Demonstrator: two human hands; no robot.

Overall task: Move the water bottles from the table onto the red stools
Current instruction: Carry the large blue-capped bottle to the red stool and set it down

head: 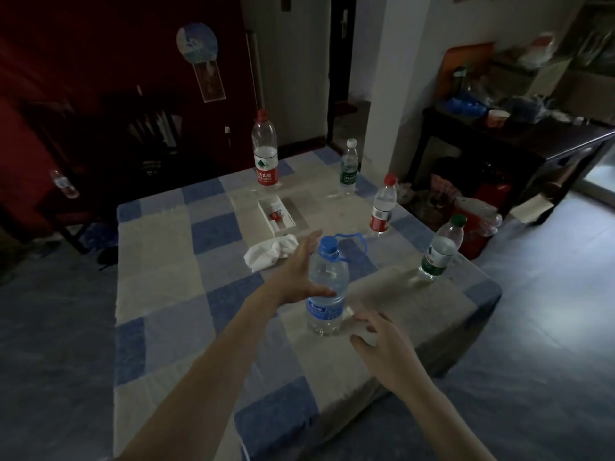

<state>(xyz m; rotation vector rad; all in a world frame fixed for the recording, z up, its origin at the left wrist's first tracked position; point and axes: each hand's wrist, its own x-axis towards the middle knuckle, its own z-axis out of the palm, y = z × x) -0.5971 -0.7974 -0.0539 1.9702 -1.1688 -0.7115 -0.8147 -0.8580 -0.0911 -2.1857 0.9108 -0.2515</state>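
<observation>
Checked table (pixel 173 294), blue-capped bottle (pixel 327 287) near edge

Left hand (pixel 299 274) open beside blue-capped bottle (pixel 326 287); right hand (pixel 379 337) loosely curled on table (pixel 166 294).

left hand (pixel 301 271): extended, fingers spread | right hand (pixel 379 337): loosely curled

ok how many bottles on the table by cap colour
red cap: 2, tall one at the back, smaller one at right
green cap: 1
white cap: 1
blue cap: 1
total: 5
</observation>
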